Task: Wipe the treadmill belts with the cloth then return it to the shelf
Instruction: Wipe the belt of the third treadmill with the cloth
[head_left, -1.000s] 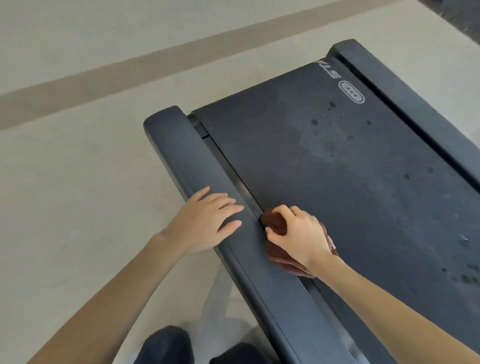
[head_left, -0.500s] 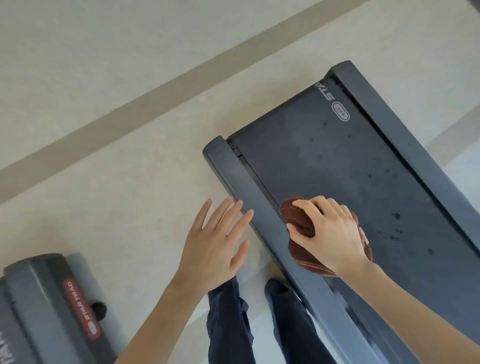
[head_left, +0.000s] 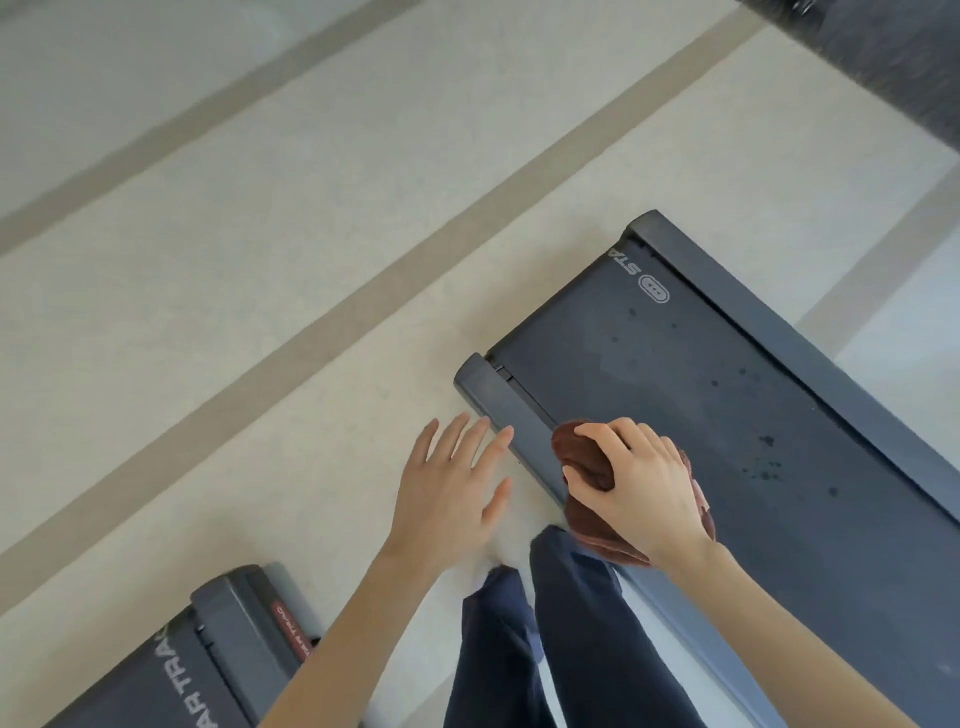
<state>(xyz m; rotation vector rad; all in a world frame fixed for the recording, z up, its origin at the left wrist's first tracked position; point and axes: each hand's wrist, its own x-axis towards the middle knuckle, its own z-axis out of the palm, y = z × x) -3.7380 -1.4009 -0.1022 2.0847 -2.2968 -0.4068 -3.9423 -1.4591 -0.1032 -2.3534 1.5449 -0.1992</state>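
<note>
**Inspector:** State the location of the cloth.

**Me:** The brown cloth (head_left: 582, 460) is bunched under my right hand (head_left: 647, 491). It lies at the near edge of the belt (head_left: 727, 415) and overlaps the near side rail (head_left: 511, 413). My fingers are curled over the cloth, with the thumb on the rail side, gripping it.

**Inspector:** Orientation?

**Me:** The cloth's long axis runs parallel to the rail, from upper left to lower right in the head view. The belt has the same long axis. Its end, which carries the logo (head_left: 653, 288), points to the upper left. Dark spots show on the belt beyond my knuckles.

**Inspector:** The other hand?

**Me:** My left hand (head_left: 452, 483) holds nothing. Its fingers are straight and spread above the floor (head_left: 260, 312), just beside the rail, with the fingertips pointing toward it. I cannot tell whether they touch.

**Inspector:** Other items?

**Me:** My trouser legs (head_left: 571, 623) are between my forearms, and a second treadmill (head_left: 208, 654) stands at the lower left.
</note>
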